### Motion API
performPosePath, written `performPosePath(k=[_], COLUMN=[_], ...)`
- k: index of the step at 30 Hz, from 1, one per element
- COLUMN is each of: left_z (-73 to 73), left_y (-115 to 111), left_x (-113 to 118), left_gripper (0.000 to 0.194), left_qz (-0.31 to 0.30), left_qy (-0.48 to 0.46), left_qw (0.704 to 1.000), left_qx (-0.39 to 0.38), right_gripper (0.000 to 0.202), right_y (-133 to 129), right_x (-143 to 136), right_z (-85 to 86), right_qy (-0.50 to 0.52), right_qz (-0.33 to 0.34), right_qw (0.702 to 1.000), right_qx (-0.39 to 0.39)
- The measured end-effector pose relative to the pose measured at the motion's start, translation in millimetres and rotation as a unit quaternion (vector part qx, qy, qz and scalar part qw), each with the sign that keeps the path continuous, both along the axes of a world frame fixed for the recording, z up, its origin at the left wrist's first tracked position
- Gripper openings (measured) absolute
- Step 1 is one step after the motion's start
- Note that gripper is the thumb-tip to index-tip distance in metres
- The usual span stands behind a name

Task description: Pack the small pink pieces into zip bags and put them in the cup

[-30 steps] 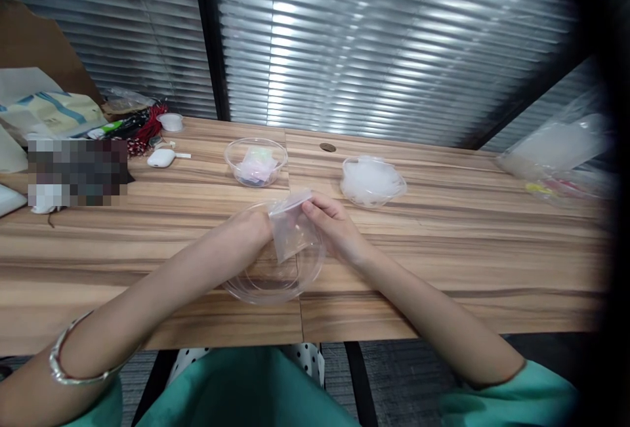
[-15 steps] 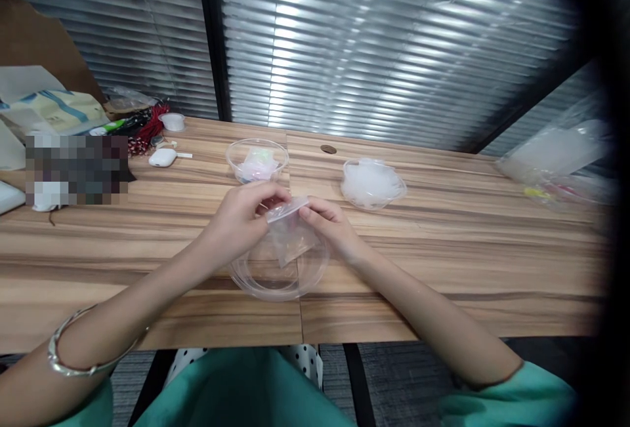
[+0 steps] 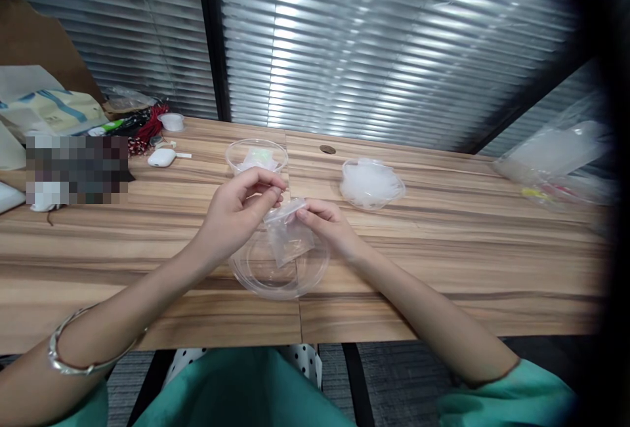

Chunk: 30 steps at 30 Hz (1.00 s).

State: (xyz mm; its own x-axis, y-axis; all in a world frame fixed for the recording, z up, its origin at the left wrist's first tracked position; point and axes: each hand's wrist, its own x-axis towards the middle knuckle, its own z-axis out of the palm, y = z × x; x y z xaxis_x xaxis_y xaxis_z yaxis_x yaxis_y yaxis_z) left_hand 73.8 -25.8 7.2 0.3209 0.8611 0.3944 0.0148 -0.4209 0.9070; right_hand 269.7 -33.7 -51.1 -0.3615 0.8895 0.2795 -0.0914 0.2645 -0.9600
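A small clear zip bag [image 3: 290, 237] hangs tilted over a round clear plastic bowl [image 3: 280, 286] near the table's front edge. My right hand [image 3: 329, 220] pinches the bag's upper right corner between thumb and finger. Just above the bag's upper left corner is my left hand [image 3: 243, 207], its thumb and fingertips pressed together; whatever may be between them is too small to make out. Behind my left hand stands a clear bowl [image 3: 231, 151] with small pale packets [image 3: 258, 158] in it. A clear container of whitish translucent pieces [image 3: 371, 183] lies beyond my right hand.
At the left are a white earphone case [image 3: 161, 157], a small white tub [image 3: 172, 122], red and black cords [image 3: 147, 128] and a printed packet [image 3: 56, 112]. A large clear bag [image 3: 561, 151] lies at the far right, near the blinds.
My left hand has come off the bag's top edge and moved slightly up and left, fingertips still together. The bag now hangs from my right hand, a little lower at its left corner.
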Motion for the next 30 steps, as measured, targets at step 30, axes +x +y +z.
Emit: performPosePath(k=[30], left_z=[-1.1], left_y=[-3.2], left_x=[-2.1], left_gripper=[0.018], left_qz=[0.011], left_qy=[0.13], left_qw=[0.985], left_qx=[0.11], right_gripper=[0.022], right_y=[-0.4], right_x=[0.7], right_z=[1.9], right_qy=[-0.035], right_qz=[-0.009], right_qw=[0.999], right_qx=[0.008])
